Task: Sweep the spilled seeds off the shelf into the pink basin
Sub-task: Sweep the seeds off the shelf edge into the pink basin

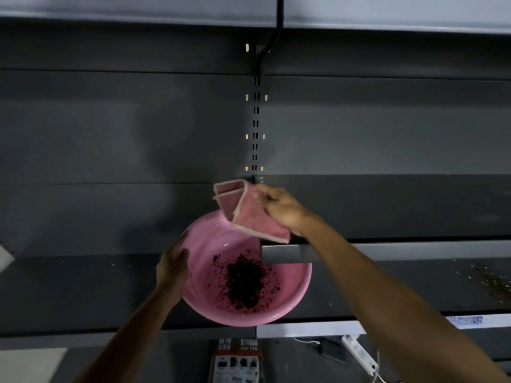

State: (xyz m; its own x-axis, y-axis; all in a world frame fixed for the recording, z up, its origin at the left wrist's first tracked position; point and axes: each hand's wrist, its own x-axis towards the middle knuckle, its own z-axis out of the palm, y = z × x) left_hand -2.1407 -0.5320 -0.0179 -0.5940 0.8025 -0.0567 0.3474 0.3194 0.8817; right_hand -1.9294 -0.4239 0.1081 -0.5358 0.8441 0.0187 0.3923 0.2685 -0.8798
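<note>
My left hand (172, 268) grips the left rim of the round pink basin (203, 255) and holds it tilted just under the left end of the grey shelf (414, 208). A dark heap of seeds (244, 286) lies in the basin's bottom, with stray seeds scattered around it. My right hand (282, 207) pinches a folded pink cloth (249, 214) with a pale hem. The cloth hangs off the shelf's left end, above the basin's far rim. The shelf surface beside the hand looks dark and bare; any seeds on it are too small to make out.
A lower shelf (83, 286) runs behind the basin, with pale specks on its right part (486, 280). A slotted upright post (255, 128) and a black cable (273, 37) run down the back panel. Below sit a printed box (236, 360) and a white power strip (359, 355).
</note>
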